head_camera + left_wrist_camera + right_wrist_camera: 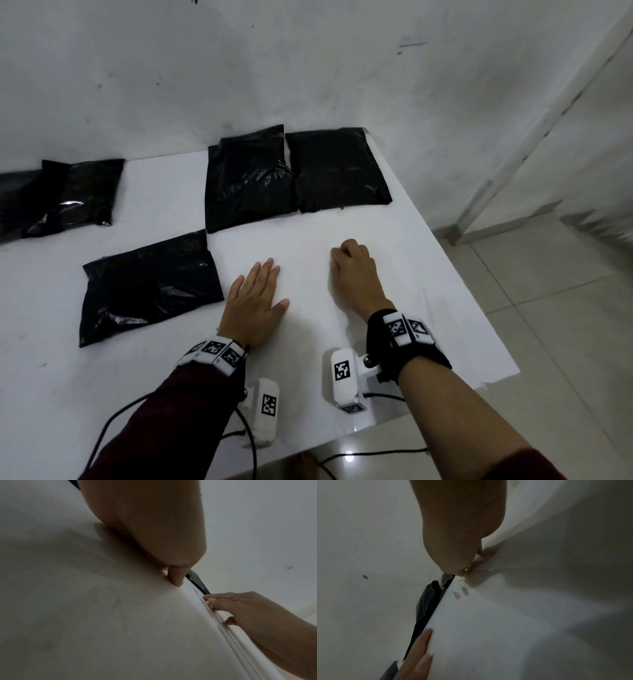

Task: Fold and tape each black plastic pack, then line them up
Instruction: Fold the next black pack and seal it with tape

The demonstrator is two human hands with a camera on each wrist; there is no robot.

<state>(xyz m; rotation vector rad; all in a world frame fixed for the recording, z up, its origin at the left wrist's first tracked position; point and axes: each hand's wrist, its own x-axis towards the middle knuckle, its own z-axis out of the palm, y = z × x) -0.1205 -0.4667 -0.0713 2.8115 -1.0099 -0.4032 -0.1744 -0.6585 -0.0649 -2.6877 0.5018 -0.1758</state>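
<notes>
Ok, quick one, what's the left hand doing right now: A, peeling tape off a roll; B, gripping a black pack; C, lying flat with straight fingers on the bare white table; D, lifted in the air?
C: the left hand lies palm down, fingers straight, on the white table, just right of the nearest black pack.

Bare room: scuffed white wall (pixel 308 68), tiled floor (pixel 548 325), white table (pixel 342 222).

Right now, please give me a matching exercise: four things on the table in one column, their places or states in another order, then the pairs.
1. left hand
2. right hand
3. nearest black pack
4. far-right black pack

a. at the table's far right corner
b. flat, fingers straight
c. just left of the flat hand
d. fingers curled, holding nothing visible

Pairs: 1-b, 2-d, 3-c, 4-a
</notes>
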